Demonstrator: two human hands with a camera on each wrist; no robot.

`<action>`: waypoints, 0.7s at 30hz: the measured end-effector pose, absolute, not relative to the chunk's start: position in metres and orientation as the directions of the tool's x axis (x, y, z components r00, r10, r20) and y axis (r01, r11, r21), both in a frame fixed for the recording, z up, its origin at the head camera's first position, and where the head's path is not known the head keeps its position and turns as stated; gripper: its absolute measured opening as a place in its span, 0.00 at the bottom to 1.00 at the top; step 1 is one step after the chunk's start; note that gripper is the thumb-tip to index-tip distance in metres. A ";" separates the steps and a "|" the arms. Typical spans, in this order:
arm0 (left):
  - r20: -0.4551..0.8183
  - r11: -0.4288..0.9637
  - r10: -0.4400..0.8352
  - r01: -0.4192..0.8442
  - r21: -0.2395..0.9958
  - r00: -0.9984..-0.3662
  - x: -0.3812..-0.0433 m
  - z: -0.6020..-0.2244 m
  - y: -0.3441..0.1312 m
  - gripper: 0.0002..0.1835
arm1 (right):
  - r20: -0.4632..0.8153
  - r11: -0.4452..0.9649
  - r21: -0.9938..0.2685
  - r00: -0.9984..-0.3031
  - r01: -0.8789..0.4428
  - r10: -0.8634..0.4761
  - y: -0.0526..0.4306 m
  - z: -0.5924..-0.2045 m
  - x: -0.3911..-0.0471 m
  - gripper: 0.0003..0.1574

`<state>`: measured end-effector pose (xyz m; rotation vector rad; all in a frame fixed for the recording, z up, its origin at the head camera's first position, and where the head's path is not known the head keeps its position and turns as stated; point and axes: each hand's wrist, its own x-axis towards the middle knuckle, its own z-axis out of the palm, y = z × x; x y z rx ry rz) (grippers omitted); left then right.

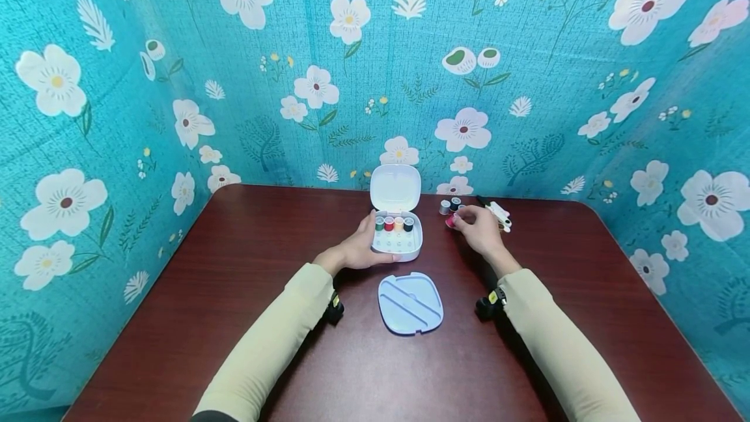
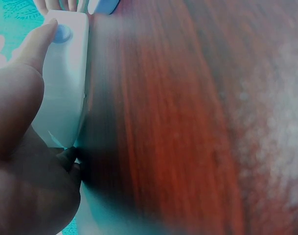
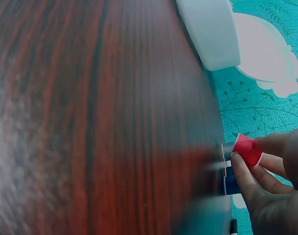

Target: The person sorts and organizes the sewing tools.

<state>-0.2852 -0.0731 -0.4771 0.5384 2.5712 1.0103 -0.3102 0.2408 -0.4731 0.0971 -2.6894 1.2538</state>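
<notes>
My left hand (image 1: 359, 247) grips the left and front sides of a white sewing box (image 1: 413, 254), its thumb lying along the front near a round latch in the left wrist view. The hinged lid (image 1: 395, 187) stands up behind. Inside, green, red, yellow and black thread spools fill the back row, with bare pegs in front of them. To the right of the box, my right hand (image 1: 482, 230) pinches a pinkish-red thread spool (image 3: 247, 150) between thumb and fingers. Just beyond it stand a grey spool (image 1: 444, 208) and a dark blue spool (image 3: 231, 185).
A light blue tray insert (image 1: 411, 305) with diagonal ridges lies on the brown table (image 1: 246, 266) in front of the box. White small items (image 1: 502, 215) and a dark thin one lie behind my right hand. A flowered teal curtain (image 1: 375, 83) hangs along the table's back edge.
</notes>
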 end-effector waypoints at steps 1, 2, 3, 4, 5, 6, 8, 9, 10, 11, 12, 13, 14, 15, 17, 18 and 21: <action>-0.153 0.672 0.458 0.228 0.705 -0.876 -0.285 -0.477 -0.073 0.71 | 0.184 0.643 -0.754 -0.983 -0.133 0.012 0.240 -0.473 -0.310 0.14; -0.153 0.673 0.459 0.229 0.703 -0.875 -0.286 -0.478 -0.073 0.71 | 0.186 0.643 -0.753 -0.982 -0.136 0.010 0.239 -0.473 -0.310 0.14; -0.151 0.671 0.460 0.232 0.704 -0.875 -0.287 -0.479 -0.073 0.72 | 0.189 0.642 -0.754 -0.982 -0.141 0.006 0.238 -0.473 -0.309 0.14; -0.151 0.672 0.461 0.233 0.703 -0.875 -0.287 -0.479 -0.073 0.72 | 0.191 0.643 -0.752 -0.982 -0.145 0.002 0.237 -0.472 -0.309 0.15; -0.149 0.671 0.462 0.235 0.703 -0.874 -0.288 -0.480 -0.073 0.72 | 0.197 0.643 -0.750 -0.980 -0.152 -0.003 0.237 -0.472 -0.308 0.15; -0.155 0.675 0.461 0.232 0.701 -0.874 -0.289 -0.481 -0.073 0.72 | 0.200 0.641 -0.751 -0.980 -0.158 -0.008 0.236 -0.472 -0.308 0.15; -0.162 0.681 0.458 0.228 0.695 -0.874 -0.291 -0.482 -0.073 0.72 | 0.206 0.637 -0.752 -0.978 -0.169 -0.017 0.234 -0.471 -0.308 0.14; -0.164 0.683 0.457 0.228 0.694 -0.874 -0.291 -0.482 -0.073 0.72 | 0.206 0.634 -0.754 -0.978 -0.171 -0.019 0.232 -0.471 -0.308 0.14; -0.165 0.684 0.456 0.227 0.693 -0.874 -0.292 -0.483 -0.073 0.72 | 0.205 0.632 -0.756 -0.979 -0.172 -0.020 0.231 -0.470 -0.308 0.14; -0.164 0.684 0.455 0.226 0.694 -0.875 -0.292 -0.483 -0.073 0.72 | 0.205 0.630 -0.757 -0.978 -0.173 -0.022 0.230 -0.469 -0.307 0.14; -0.166 0.685 0.455 0.225 0.693 -0.875 -0.292 -0.483 -0.073 0.72 | 0.202 0.628 -0.759 -0.979 -0.172 -0.024 0.229 -0.469 -0.307 0.15; -0.166 0.686 0.455 0.225 0.692 -0.875 -0.293 -0.484 -0.073 0.72 | 0.201 0.627 -0.759 -0.979 -0.173 -0.026 0.228 -0.468 -0.307 0.14; -0.162 0.684 0.454 0.226 0.693 -0.876 -0.293 -0.484 -0.073 0.72 | 0.200 0.627 -0.760 -0.979 -0.174 -0.029 0.227 -0.467 -0.307 0.15; -0.157 0.682 0.455 0.229 0.695 -0.876 -0.293 -0.484 -0.073 0.72 | 0.200 0.626 -0.760 -0.979 -0.175 -0.032 0.226 -0.467 -0.306 0.15; -0.155 0.680 0.458 0.232 0.695 -0.875 -0.292 -0.484 -0.073 0.72 | 0.206 0.629 -0.755 -0.978 -0.184 -0.040 0.224 -0.466 -0.306 0.15; -0.153 0.679 0.459 0.234 0.696 -0.875 -0.292 -0.483 -0.073 0.72 | 0.209 0.631 -0.752 -0.977 -0.189 -0.045 0.223 -0.465 -0.305 0.15; -0.142 0.672 0.462 0.241 0.700 -0.875 -0.289 -0.480 -0.073 0.71 | 0.215 0.629 -0.751 -0.975 -0.201 -0.054 0.220 -0.465 -0.304 0.14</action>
